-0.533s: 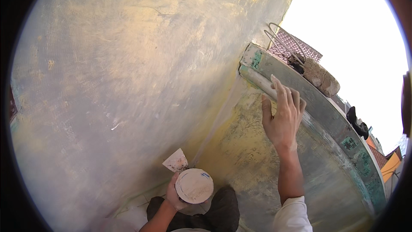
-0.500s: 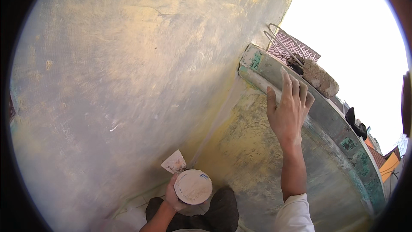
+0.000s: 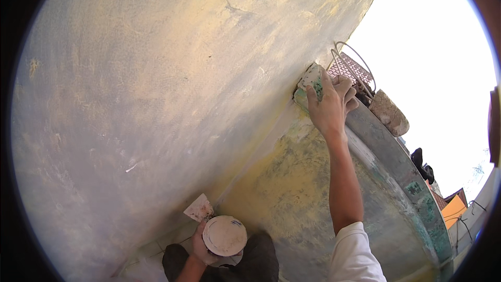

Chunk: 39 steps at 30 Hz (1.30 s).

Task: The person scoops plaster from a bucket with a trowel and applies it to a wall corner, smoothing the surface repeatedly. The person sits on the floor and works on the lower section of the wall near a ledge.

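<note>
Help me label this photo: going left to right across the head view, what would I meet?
Scraper blade → round pale-topped object → right hand → rough brown block → black object → orange panel.

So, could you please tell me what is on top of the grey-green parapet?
Looped wire, a rough block and an unclear black object sit along the parapet; the right hand hides the surface beneath it.

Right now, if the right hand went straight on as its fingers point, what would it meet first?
Probably the mottled yellow-grey wall, beyond the ledge end by the right hand, though depth there is unclear.
</note>
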Motion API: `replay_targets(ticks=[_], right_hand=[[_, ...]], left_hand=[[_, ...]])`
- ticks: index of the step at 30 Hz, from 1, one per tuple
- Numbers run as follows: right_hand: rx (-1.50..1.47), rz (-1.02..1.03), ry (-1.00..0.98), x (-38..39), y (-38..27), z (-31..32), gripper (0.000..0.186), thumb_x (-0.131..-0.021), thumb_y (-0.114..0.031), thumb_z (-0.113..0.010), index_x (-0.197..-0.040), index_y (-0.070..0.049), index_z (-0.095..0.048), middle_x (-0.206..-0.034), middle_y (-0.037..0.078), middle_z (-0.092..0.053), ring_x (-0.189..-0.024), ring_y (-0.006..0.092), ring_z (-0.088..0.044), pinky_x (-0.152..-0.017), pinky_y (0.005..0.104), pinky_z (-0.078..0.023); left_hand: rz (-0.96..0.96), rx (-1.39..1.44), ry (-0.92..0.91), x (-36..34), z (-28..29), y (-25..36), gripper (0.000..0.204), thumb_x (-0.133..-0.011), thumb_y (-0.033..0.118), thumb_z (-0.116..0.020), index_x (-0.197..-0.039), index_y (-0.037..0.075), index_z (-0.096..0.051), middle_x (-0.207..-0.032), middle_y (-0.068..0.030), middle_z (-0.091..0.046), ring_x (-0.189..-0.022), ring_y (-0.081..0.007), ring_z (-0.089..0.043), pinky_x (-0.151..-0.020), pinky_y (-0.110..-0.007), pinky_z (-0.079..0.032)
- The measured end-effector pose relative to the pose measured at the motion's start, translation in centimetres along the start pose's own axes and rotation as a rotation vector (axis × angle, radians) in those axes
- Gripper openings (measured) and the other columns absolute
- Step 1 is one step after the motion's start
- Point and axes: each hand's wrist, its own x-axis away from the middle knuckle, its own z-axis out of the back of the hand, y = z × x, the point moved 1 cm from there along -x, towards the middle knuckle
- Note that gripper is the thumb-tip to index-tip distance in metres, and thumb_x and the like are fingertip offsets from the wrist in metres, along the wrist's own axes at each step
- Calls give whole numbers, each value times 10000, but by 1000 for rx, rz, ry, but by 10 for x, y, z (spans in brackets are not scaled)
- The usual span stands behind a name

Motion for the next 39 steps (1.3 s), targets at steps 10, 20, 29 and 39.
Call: replay_targets(ticks=[10, 20, 29, 39], right_hand=[[-1741, -672, -625, 28, 23, -17, 299, -977, -73, -556, -1270, -17, -565, -927, 30, -565, -786, 139, -522, -648, 326, -437], [-1963, -834, -668, 6, 27, -31, 154, -991, -72, -495, -1145, -65, -490, -898, 56, -518, -740, 149, -485, -648, 320, -421], [-1996, -845, -661, 6, 17, -39, 369, -973, -28, -491, -1331, -59, -409, -905, 55, -492, -738, 150, -473, -659, 324, -429], [-1714, -543, -497, 9, 11, 7, 533, -983, -82, -539, -1508, -58, -452, -958, 50, -535, -799, 157, -523, -693, 321, -454]], left_hand=[[-50, -204, 113, -1, 6, 2, 872, -952, 729, -337, -1494, 54, -439, -1468, -224, -516, -1286, -457, -550, -986, -663, -484], [-34, -288, 97, 1, 0, 2, 848, -949, 732, -349, -1525, 113, -408, -1520, -207, -459, -1298, -491, -523, -952, -741, -452], [-7, -226, 107, 1, 10, 1, 851, -941, 733, -375, -1521, 112, -411, -1513, -219, -464, -1302, -496, -517, -957, -745, -447], [-12, -252, 127, 3, 3, 3, 835, -945, 721, -377, -1512, 110, -423, -1508, -218, -470, -1300, -507, -513, -950, -757, -445]])
